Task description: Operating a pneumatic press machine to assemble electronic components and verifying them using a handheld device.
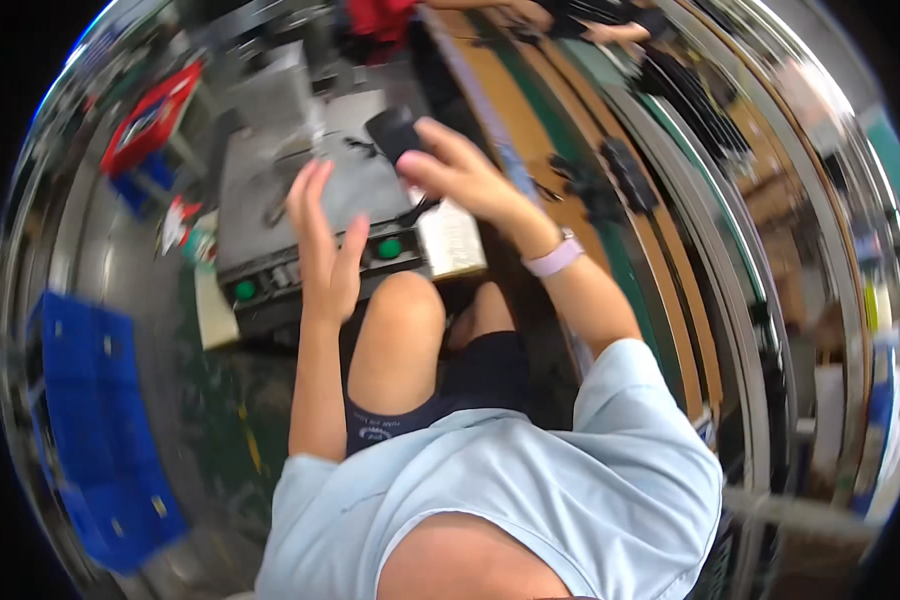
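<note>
My right hand, with a pale band on its wrist, pinches a black block-like part between thumb and fingers. The part is blurred, and its exact kind cannot be made out. Over the near left of a grey machine table, my left hand is raised with its fingers stretched and nothing in it. Small black pieces lie on the table beyond the hands. Two green buttons, one of them a right button, sit on the table's front, either side of my left hand.
Blue bins stand on the floor at left, and a red tray lies farther back. A conveyor line with wooden edges runs along the right, bearing black parts. Other people's hands work at its far end. White paper lies beside the machine.
</note>
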